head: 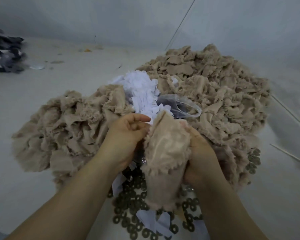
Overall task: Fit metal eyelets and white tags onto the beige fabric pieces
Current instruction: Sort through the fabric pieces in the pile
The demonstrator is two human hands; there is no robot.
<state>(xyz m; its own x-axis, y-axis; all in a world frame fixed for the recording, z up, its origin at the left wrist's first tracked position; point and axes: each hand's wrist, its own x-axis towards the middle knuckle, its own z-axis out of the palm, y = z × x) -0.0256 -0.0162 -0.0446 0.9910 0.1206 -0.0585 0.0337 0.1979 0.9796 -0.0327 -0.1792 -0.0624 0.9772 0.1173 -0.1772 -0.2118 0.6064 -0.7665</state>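
Right now your right hand (pixel 200 153) grips a beige fabric piece (pixel 164 158), its long axis running from you toward the white tags (pixel 142 90). Your left hand (pixel 126 135) pinches its far left edge, fingers curled. Metal eyelets (pixel 133 205) lie beneath on the surface (pixel 42 94).

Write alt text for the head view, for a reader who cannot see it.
Two hands hold up a beige fabric piece with frayed edges: the right hand grips its side, the left hand curls against its other edge. Behind lie beige fabric heaps and white tags; below, dark metal eyelets.
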